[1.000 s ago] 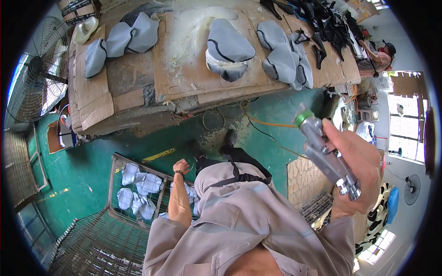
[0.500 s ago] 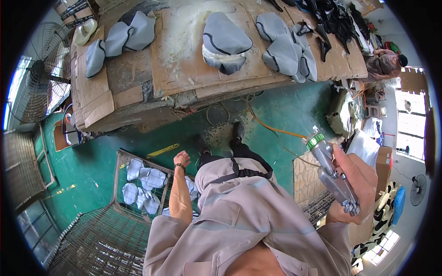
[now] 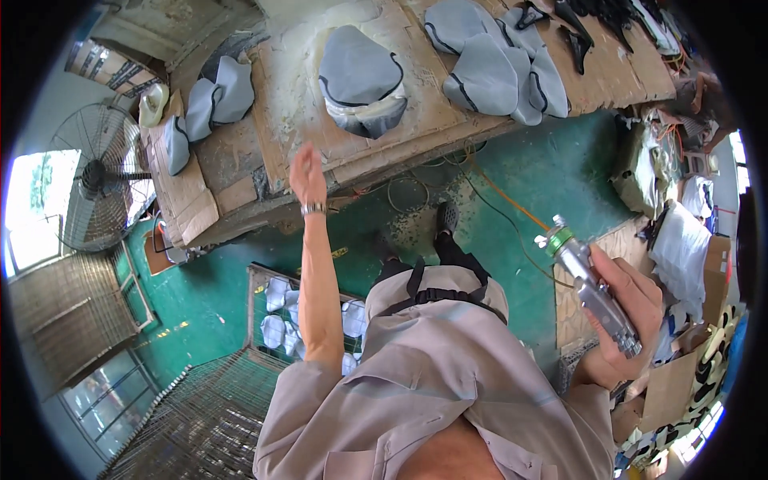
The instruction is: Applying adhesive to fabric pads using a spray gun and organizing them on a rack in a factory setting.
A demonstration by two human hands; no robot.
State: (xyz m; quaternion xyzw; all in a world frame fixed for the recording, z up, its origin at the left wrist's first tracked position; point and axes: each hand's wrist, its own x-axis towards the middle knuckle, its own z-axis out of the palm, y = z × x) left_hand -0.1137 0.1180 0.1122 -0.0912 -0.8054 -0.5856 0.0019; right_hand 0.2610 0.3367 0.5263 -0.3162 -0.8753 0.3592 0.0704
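Note:
In my right hand point(image 3: 628, 300), fingers wrapped around its body, is a metal spray gun point(image 3: 596, 292) with a green ring; an orange hose runs from near it toward the table. My left hand point(image 3: 308, 176) reaches over the table's front edge, its fingers stretched out, somewhat blurred and holding nothing. Just beyond it, a rounded grey fabric piece point(image 3: 360, 68) with a black curved edge lies on top of a stack of pale and dark-grey pieces point(image 3: 372, 116). The left hand is apart from that stack.
More grey pieces point(image 3: 484, 76) lie right of the stack, others point(image 3: 232, 88) to the left. Black saddle-shaped parts point(image 3: 574, 48) are at the far right. Cardboard point(image 3: 200, 212) covers the table. A wire rack point(image 3: 184, 408), a pedestal fan point(image 3: 96, 172) and floor hoses point(image 3: 408, 192) surround me.
My left hand has risen from beside my waist to the table's front edge. The spray gun stays in my right hand. The view has shifted, and I appear nearer the table.

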